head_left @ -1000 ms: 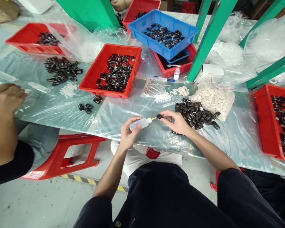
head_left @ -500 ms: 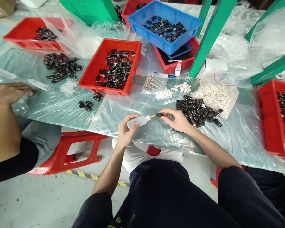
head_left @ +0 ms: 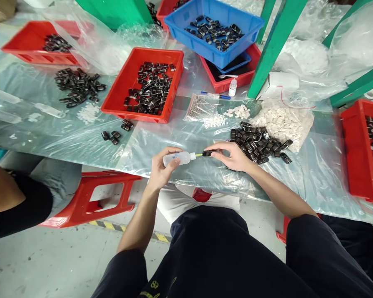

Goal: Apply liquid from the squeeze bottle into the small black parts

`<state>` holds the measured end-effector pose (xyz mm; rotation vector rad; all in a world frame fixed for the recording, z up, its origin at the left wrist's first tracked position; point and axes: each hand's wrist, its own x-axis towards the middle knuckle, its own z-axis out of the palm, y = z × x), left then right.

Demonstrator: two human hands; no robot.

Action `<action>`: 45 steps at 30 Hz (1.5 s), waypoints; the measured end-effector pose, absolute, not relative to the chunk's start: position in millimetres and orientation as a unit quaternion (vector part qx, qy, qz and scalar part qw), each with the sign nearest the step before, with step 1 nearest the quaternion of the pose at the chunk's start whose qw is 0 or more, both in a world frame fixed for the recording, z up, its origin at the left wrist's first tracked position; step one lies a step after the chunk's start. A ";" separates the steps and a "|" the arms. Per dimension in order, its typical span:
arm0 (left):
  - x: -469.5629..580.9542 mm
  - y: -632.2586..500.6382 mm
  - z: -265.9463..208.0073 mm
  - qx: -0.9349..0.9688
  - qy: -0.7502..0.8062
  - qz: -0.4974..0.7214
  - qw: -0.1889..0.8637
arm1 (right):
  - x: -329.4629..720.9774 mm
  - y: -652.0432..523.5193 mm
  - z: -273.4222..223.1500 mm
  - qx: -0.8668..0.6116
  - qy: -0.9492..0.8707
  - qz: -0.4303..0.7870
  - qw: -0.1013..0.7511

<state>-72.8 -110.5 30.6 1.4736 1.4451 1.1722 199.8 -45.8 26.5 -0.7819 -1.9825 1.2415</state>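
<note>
My left hand (head_left: 163, 166) is closed around a translucent squeeze bottle (head_left: 182, 157) with a white cap and a thin yellow needle tip pointing right. Between the fingertips of my right hand (head_left: 230, 156) is a small glossy black plastic part (head_left: 207, 153). The needle tip reaches the left end of this part; whether it enters or only touches, I cannot tell. Just right of my right hand lies a pile of similar black parts (head_left: 257, 144). Small white pieces (head_left: 214, 121) are heaped beyond my hands, near a clear bag of metal pins (head_left: 201, 108).
A red bin (head_left: 112, 108) of black parts stands beyond my left hand, a blue bin (head_left: 186, 46) behind it. A bag of white pieces (head_left: 290, 126) lies at right near a green post (head_left: 269, 54). A co-worker's arm (head_left: 3, 188) is at far left, beside a red stool (head_left: 124, 196).
The black part has turned flatter and shifted slightly left, onto the needle tip. My left hand and bottle have moved a little left. The co-worker's hand has left the table.
</note>
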 end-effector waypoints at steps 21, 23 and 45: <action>-75.2 -110.7 32.9 0.588 0.565 0.442 0.374 | 200.3 -45.8 28.3 -0.266 -0.741 0.503 0.356; -75.1 -110.7 34.2 0.590 0.568 0.438 0.372 | 200.3 -46.0 28.4 -0.264 -0.738 0.508 0.357; -75.3 -112.9 36.7 0.601 0.560 0.443 0.361 | 200.7 -45.0 27.6 -0.260 -0.738 0.512 0.356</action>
